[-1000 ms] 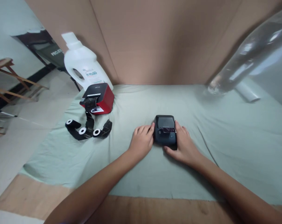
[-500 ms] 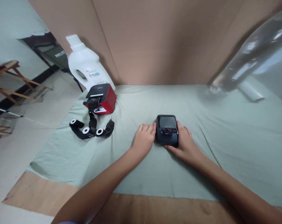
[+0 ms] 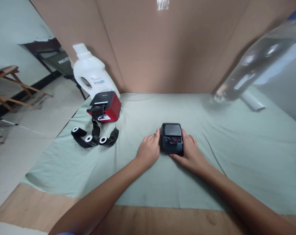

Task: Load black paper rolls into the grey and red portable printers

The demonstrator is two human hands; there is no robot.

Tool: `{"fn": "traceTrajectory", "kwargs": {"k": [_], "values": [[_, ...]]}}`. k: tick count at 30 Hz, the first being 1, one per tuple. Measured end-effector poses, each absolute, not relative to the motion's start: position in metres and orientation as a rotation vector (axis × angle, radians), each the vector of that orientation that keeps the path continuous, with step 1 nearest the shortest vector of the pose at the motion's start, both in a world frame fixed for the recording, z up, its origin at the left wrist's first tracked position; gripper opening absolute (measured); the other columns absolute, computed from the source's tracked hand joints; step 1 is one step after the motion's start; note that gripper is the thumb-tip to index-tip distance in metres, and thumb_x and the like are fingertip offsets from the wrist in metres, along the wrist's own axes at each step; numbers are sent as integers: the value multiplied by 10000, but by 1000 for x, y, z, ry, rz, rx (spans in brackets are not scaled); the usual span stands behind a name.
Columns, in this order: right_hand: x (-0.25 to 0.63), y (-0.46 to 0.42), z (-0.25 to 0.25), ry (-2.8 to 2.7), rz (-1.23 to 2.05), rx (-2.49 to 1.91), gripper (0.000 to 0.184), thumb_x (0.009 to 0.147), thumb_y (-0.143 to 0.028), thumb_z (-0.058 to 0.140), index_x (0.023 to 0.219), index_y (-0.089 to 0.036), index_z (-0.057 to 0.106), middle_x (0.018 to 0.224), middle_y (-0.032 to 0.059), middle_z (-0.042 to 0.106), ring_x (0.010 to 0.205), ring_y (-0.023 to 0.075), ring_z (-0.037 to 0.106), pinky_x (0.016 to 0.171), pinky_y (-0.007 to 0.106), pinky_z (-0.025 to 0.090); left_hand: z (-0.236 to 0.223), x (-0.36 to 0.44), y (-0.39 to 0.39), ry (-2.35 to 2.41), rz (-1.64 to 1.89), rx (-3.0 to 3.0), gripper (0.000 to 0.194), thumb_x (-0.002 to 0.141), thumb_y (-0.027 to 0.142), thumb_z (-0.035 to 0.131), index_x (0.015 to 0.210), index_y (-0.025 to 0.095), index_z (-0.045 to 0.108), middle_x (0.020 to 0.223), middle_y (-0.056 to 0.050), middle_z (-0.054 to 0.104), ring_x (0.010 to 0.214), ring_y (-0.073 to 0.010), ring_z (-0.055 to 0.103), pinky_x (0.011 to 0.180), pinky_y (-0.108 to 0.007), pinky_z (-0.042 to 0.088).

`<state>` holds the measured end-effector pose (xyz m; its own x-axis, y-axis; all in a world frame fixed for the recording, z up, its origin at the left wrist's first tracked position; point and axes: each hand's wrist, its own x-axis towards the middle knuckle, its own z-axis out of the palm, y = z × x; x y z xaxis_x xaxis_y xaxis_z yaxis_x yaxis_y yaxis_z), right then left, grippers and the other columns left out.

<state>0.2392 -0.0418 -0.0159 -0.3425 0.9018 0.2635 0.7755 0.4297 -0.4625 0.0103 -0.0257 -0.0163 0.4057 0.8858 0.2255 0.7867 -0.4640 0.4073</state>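
Observation:
A small dark mini label printer (image 3: 171, 148) sits on the green cloth, with a short shiny black strip (image 3: 175, 140) at its front slot. My right hand (image 3: 190, 150) is closed around its right side, thumb along the near edge. Close by the printer's left side rests my left hand (image 3: 149, 148), fingers partly bent and one pointing away from me. A sliver of space seems to show between that hand and the printer. Further left, a red and black label printer (image 3: 113, 111) has a black label strip (image 3: 96, 130) hanging from its front.
Small black rolls with white cores (image 3: 88, 139) lie before the red printer. Behind it a white detergent jug (image 3: 95, 76) leans. At the right, a large clear bottle (image 3: 250, 65) stands near a white tube (image 3: 253, 101). A cardboard wall (image 3: 148, 52) closes off the back.
My left hand has drawn slightly away from the dark printer's side, and one finger has lifted. My right hand keeps its hold. The whole view has shifted a little.

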Motion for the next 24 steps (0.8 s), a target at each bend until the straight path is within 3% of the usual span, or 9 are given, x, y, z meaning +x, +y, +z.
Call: {"fn": "traceTrajectory", "kwargs": {"k": [3, 6, 11, 16, 24], "values": [[239, -42, -14, -2198, 370, -1411, 1074, 828, -468, 703, 1645, -201, 59, 1601, 231, 400, 1467, 435, 409, 1189, 681, 270, -16, 6, -17, 1352, 710, 2388, 822, 899, 59, 368, 1660, 130, 64, 1548, -174, 518, 1340, -289, 565, 1108, -495, 457], [240, -42, -15, -2188, 379, -1414, 1084, 823, -478, 712, 1648, -215, 59, 1595, 222, 416, 1455, 432, 425, 1187, 687, 273, -17, 0, -8, 1223, 825, 2330, 827, 929, 65, 345, 1669, 198, 0, 1567, -123, 510, 1360, -271, 556, 1130, -497, 450], [241, -42, -16, -2182, 364, -1404, 1079, 837, -470, 698, 1658, -204, 49, 1591, 219, 426, 1455, 426, 431, 1183, 688, 293, -16, -4, -6, 1114, 863, 2289, 779, 952, 77, 347, 1668, 191, 62, 1598, -123, 463, 1442, -254, 490, 1187, -489, 418], [242, -43, -17, -2196, 367, -1390, 1067, 859, -467, 690, 1659, -193, 39, 1610, 224, 397, 1473, 424, 408, 1198, 693, 278, -9, -2, -8, 1148, 884, 2201, 671, 923, 51, 356, 1584, 145, 288, 1558, -135, 515, 1470, -238, 465, 1226, -469, 393], [241, -42, -17, -2185, 379, -1387, 1052, 854, -432, 699, 1655, -203, 59, 1597, 224, 412, 1473, 418, 409, 1184, 701, 282, -5, 6, -1, 1041, 942, 2023, 633, 934, 69, 361, 1554, 165, 277, 1651, -145, 365, 1499, -205, 422, 1241, -435, 391]]}}
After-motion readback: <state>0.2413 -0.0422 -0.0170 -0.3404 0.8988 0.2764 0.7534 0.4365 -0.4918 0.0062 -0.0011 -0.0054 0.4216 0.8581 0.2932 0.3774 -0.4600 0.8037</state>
